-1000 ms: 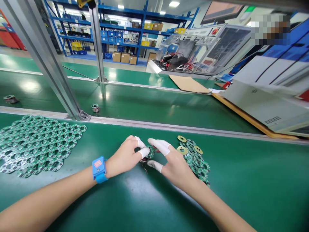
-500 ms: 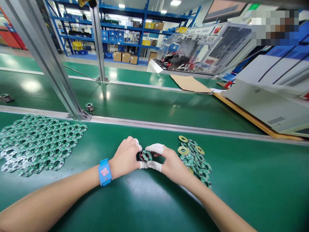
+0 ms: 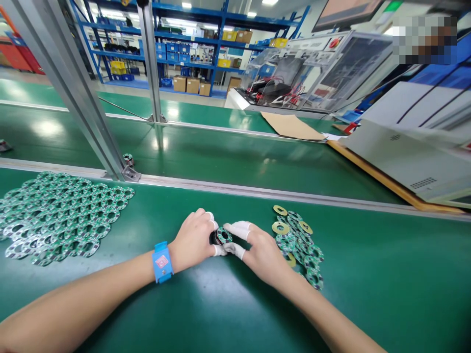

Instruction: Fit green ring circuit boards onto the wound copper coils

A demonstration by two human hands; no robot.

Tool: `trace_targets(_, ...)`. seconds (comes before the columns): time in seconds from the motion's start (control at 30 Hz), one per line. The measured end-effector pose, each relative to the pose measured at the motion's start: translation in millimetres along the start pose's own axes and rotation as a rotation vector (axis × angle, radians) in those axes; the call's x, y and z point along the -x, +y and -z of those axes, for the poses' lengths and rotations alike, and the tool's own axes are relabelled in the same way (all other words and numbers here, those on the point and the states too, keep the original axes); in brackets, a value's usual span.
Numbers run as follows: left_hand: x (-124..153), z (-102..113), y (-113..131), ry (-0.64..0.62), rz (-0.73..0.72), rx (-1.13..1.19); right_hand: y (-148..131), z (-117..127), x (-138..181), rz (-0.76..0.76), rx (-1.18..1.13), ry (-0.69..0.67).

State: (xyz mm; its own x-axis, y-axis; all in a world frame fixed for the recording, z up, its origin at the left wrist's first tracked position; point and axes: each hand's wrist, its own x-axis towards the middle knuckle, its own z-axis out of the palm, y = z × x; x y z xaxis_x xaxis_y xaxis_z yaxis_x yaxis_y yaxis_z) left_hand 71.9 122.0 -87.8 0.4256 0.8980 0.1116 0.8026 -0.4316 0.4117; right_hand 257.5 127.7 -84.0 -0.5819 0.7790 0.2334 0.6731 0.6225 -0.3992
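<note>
Between my hands, over the green bench, is a motor stator with a dark side and a green ring-shaped circuit board at its right end. My left hand is closed around the stator from the left, its fingertips in white finger cots. From the right, my right hand pinches the board's edge between white-covered thumb and fingers. The board sits against the stator; whether it is fully seated cannot be seen. Several loose ring boards lie beyond my right wrist, with yellowish rings among them.
Many ring boards lie in overlapping rows at left. Behind the metal rail runs a green conveyor carrying a small stator beside a metal post. Cardboard and a grey cabinet stand farther right.
The stators on the conveyor have moved left, one now partly behind the post. My hands stay around the stator and board; my right fingers have shifted slightly on the board. The view has shifted slightly.
</note>
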Motion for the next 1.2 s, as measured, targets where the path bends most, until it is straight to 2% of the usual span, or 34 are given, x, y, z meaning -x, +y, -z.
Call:
trace_targets(0.17, 0, 2, 2, -0.023, 0.013, -0.018, -3, -4, 0, -0.039, -0.085, 0.04)
trace_targets(0.33, -1, 1, 1, -0.021, 0.016, -0.036, -9, 0, -8, -0.062, -0.243, -0.049)
trace_targets(0.47, 2, 13, 2, -0.054, 0.018, 0.033, -9, 2, -10, -0.098, -0.324, -0.053)
trace_targets(0.6, 11, 27, 13, -0.004, -0.06, 0.071, -1, 1, -6, -0.069, -0.487, -0.099)
trace_targets(0.73, 19, 22, 27, -0.049, -0.234, -0.145, 7, 0, -3, -0.059, -0.618, -0.133)
trace_targets(0.9, 22, 12, 30, -0.046, -0.305, -0.27, 5, 0, 3, -0.075, -0.586, -0.099)
trace_targets(1.03, 23, 14, 30, -0.06, -0.307, -0.305, 3, 4, 4, -0.078, -0.58, -0.102)
trace_targets(1.2, 21, 17, 30, -0.078, -0.388, -0.384, 1, 6, 2, -0.066, -0.567, -0.106)
